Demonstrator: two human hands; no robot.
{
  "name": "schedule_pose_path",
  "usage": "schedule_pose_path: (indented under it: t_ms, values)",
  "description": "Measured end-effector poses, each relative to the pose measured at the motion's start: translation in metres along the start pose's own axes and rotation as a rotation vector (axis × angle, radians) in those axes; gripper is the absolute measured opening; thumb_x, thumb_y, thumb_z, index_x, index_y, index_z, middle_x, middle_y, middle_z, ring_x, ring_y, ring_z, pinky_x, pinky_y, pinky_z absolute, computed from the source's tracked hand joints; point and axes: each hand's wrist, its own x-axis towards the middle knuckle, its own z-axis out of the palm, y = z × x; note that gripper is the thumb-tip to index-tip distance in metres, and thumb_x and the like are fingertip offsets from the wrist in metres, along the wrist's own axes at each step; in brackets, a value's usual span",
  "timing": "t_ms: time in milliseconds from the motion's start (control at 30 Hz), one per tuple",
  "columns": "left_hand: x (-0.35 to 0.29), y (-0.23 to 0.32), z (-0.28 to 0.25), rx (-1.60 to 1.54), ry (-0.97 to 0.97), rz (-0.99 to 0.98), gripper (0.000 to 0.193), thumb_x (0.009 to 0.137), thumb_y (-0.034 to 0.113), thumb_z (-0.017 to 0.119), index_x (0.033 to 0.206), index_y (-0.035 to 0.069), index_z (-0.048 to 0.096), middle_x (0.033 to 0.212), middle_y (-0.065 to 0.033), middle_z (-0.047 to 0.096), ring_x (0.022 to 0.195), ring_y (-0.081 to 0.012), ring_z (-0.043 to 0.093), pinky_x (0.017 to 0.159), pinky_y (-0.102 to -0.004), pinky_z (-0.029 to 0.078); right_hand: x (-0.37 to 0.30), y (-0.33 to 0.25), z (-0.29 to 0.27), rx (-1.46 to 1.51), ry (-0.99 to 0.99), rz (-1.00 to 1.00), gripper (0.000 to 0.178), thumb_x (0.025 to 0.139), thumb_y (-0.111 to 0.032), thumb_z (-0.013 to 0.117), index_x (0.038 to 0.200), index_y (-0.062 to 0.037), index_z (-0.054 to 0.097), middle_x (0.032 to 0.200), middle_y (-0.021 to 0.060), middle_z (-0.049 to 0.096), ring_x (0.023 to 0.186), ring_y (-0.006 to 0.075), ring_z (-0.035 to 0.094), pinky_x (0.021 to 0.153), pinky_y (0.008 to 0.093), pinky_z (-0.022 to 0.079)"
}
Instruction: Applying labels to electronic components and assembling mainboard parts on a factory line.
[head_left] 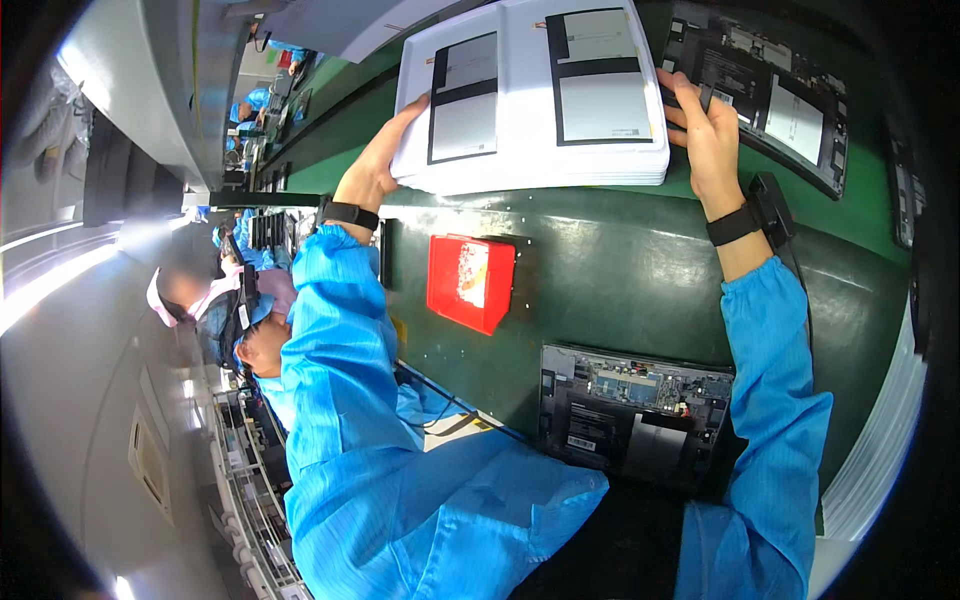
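Both my hands are at a stack of white plastic trays (528,172) at the top middle of the bench. My left hand (380,155) grips its left edge, fingers partly hidden by the tray. On the right side, my right hand (706,140) has its fingers curled against the tray's edge; a small dark thing beside those fingers is too small to make out. The top tray carries flat silver-and-black panels: one at left (465,115) and one at right (600,105). An opened laptop base (785,115) lies just beyond my right hand.
A red bin (440,285) with small light-coloured bits stands on the green bench mat (590,270). Close to my body lies another opened laptop base (635,395). At left are other people in blue workwear, one nearby (262,345). White stacked sheets (875,440) rise at the right edge.
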Motion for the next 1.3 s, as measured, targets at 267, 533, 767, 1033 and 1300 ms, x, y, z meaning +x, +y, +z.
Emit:
schedule_pose_path:
  t_ms: [267, 533, 767, 1033, 1300]
  values:
    - [-0.017, -0.019, 0.01, 0.009, -0.004, -0.102, 0.053, 0.098, 0.047, 0.063, 0.128, 0.005, 0.062, 0.114, -0.0115, 0.072, 0.094, -0.0226, 0.073, 0.082, -0.0375, 0.061, 0.016, 0.018, -0.017, -0.082, 0.004, -0.136, 0.033, 0.102, -0.028, 0.062, 0.112, 0.0003, 0.075, 0.082, -0.002, 0.07, 0.07, 0.0052, 0.058, 0.063, 0.0216, 0.048]
    - [0.0, -0.064, -0.008, -0.069, 0.054, -0.105, 0.054, 0.098, 0.047, 0.063, 0.132, 0.004, 0.059, 0.117, -0.0111, 0.07, 0.097, -0.0243, 0.071, 0.087, -0.0389, 0.059, 0.0, -0.009, 0.001, -0.765, 0.099, -0.311, 0.037, 0.099, -0.033, 0.059, 0.096, 0.0014, 0.072, 0.081, 0.0252, 0.068, 0.078, 0.0435, 0.068, 0.069, 0.0443, 0.05]
    - [0.027, -0.056, -0.03, -0.162, 0.026, -0.057, 0.056, 0.098, 0.05, 0.063, 0.131, 0.005, 0.061, 0.118, -0.0104, 0.071, 0.101, -0.0232, 0.07, 0.089, -0.0382, 0.058, -0.003, -0.036, 0.007, -0.892, -0.018, -0.133, 0.045, 0.099, -0.038, 0.056, 0.092, 0.0042, 0.07, 0.086, 0.0302, 0.067, 0.087, 0.0496, 0.065, 0.077, 0.0485, 0.05]
    - [0.051, -0.075, -0.045, -0.513, -0.098, 0.047, 0.047, 0.1, 0.045, 0.061, 0.123, 0.005, 0.066, 0.114, -0.0115, 0.072, 0.097, -0.0233, 0.07, 0.086, -0.0377, 0.059, 0.013, -0.031, 0.024, -0.733, -0.105, 0.163, 0.062, 0.101, -0.049, 0.053, 0.115, 0.0097, 0.065, 0.103, 0.0237, 0.072, 0.097, 0.0315, 0.067, 0.091, 0.0356, 0.049]
    - [0.021, -0.068, -0.036, -0.566, -0.116, 0.124, 0.039, 0.099, 0.03, 0.06, 0.125, 0.001, 0.062, 0.114, -0.0138, 0.071, 0.099, -0.0274, 0.07, 0.086, -0.0378, 0.058, 0.004, -0.029, 0.029, -0.636, -0.15, 0.03, 0.057, 0.104, -0.046, 0.048, 0.112, 0.0073, 0.067, 0.105, 0.0184, 0.071, 0.101, 0.0287, 0.064, 0.093, 0.0345, 0.046]
